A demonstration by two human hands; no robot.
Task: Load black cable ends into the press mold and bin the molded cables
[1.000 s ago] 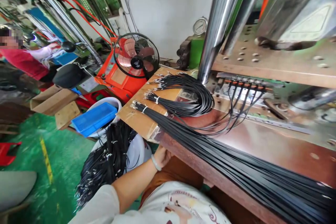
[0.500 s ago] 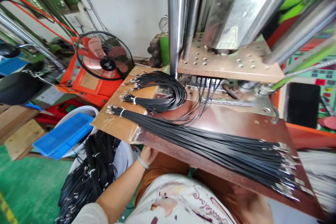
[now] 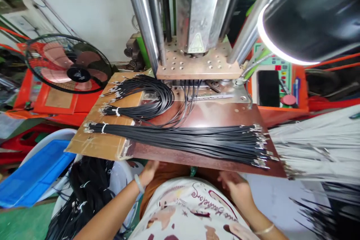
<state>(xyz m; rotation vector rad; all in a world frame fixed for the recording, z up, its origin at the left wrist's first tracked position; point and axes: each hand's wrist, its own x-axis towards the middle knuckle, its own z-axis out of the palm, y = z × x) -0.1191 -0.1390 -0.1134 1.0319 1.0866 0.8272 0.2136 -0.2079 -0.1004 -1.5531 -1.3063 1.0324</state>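
My left hand [image 3: 151, 172] is low at the front edge of the brown board, by my lap, its fingers mostly hidden under that edge. Below the same edge, further right, my right hand [image 3: 234, 186] shows loosely spread fingers with nothing in them. On the board [image 3: 225, 114] in front of both hands lies a long bundle of flat black cables [image 3: 182, 138], tied in white near its left end, with metal connectors at both ends. Behind it, a second black cable bundle [image 3: 161, 101] curves into a U. Several thin cables [image 3: 187, 101] hang from under the press plate [image 3: 197, 71].
A fan [image 3: 78, 74] stands at the left. Below it are a blue tray [image 3: 33, 172] and a tub holding black cables [image 3: 87, 187]. White cables [image 3: 317, 142] lie at the right. A ring lamp [image 3: 263, 33] and a phone [image 3: 268, 88] are at the upper right.
The view has swung right, so the board and press appear further left. The ring lamp and more of my right hand have come into view. The cable bundles lie as before.
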